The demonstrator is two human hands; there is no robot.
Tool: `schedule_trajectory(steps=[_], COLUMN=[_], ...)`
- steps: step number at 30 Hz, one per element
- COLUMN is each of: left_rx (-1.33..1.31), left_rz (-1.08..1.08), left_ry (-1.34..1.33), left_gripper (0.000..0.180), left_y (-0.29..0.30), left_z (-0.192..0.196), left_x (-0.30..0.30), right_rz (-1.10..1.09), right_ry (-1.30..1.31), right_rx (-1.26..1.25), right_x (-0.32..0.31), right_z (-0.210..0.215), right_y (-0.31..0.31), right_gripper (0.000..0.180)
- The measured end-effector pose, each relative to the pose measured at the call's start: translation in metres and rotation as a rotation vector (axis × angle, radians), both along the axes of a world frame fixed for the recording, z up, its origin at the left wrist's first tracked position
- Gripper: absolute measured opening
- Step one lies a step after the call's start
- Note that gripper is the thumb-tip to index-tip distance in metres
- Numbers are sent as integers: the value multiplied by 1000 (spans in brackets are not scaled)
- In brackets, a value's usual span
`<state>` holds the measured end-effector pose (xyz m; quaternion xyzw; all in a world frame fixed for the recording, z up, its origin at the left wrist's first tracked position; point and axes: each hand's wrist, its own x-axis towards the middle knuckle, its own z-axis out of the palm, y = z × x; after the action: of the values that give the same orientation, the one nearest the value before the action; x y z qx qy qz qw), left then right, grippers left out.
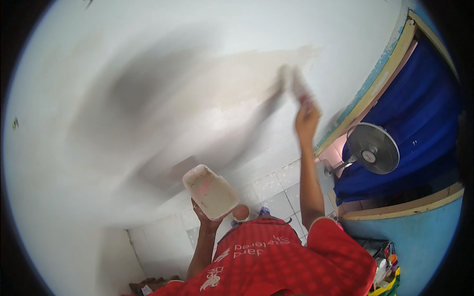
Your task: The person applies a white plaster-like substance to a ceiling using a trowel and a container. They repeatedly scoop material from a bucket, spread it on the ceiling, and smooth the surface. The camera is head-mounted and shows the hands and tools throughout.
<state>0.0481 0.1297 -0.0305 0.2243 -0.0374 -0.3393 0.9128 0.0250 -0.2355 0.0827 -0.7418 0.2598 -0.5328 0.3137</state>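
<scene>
Tub: my left grip (207,220) supports the tub (211,193) from below and along its near side. The hand is curled against the tub, but most fingers are hidden behind it, so I cannot tell their exact spread. The tub tilts, its pale hollow face toward me, in front of the lower part of the wall (355,64) and above the tiled floor (289,201).

Tub handling: I judge the body light and fairly stiff, with the weight depending on its contents, whose depth I cannot tell. The pale coating may make the rim slippery. Hold it low, palm under the base, and keep fingers off the coated inside.

Tool: my right grip (308,114) is closed on the lower end of a tool (299,85). Blur hides finger detail and the tool's exact shape. The tool extends from the top of the grip, away from me, toward the wall, near the right end of the beige patch (247,74) and left of the door frame (382,81). Contact with the wall cannot be confirmed.

Tool handling: I judge it light and thin, stiff or slightly springy. Take hold at the lower end, leaving the far end free.
</scene>
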Motion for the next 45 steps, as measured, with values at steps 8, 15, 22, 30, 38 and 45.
schedule_trajectory(steps=[8, 15, 22, 30, 38, 45], left_rx=[130, 1, 264, -13, -42, -31], left_rz=[23, -116, -34, -196, -195, -125], left_ry=[-216, 74, -261, 52, 151, 100], left_gripper=[56, 68, 70, 67, 69, 72], left_y=[7, -8, -6, -9, -26, -14], left_z=[-4, -8, -44, -30, -22, -41], left_x=[-5, 9, 5, 8, 10, 10], right_rz=[-128, 321, -352, 324, 794, 591], right_ry=[-26, 98, -181, 135, -435, -529], right_rx=[-480, -27, -232, 80, 1133, 1117], right_x=[55, 17, -6, 28, -29, -41], right_z=[-50, -63, 78, 17, -29, -34], right_y=[50, 59, -106, 64, 53, 62], right_gripper=[41, 32, 30, 28, 53, 25])
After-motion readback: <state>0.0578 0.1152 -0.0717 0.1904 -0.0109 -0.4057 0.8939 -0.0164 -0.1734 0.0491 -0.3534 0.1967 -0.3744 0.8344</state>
